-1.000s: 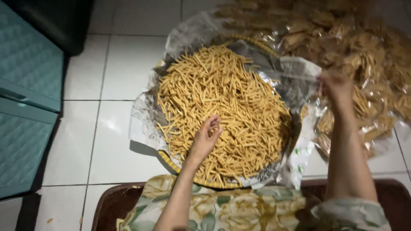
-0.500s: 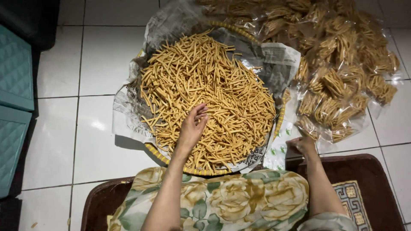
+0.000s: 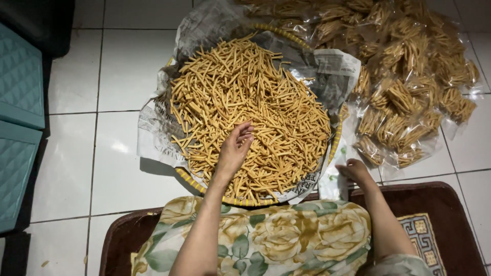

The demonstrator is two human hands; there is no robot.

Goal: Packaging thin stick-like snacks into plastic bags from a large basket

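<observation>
A round woven tray lined with newspaper holds a big heap of thin golden snack sticks. My left hand rests on the near part of the heap, fingers curled loosely among the sticks. My right hand is low at the tray's right edge, fingers closed on a clear empty plastic bag lying on the floor. Whether the left hand actually grips any sticks cannot be told.
Many clear bags filled with the same sticks lie piled on the white tiled floor at the right. A teal quilted box stands at the left. A dark brown mat and my floral-clothed lap fill the bottom.
My right hand came back from the pile of filled bags down to the tray's near right edge and onto an empty bag. My left hand stayed on the heap.
</observation>
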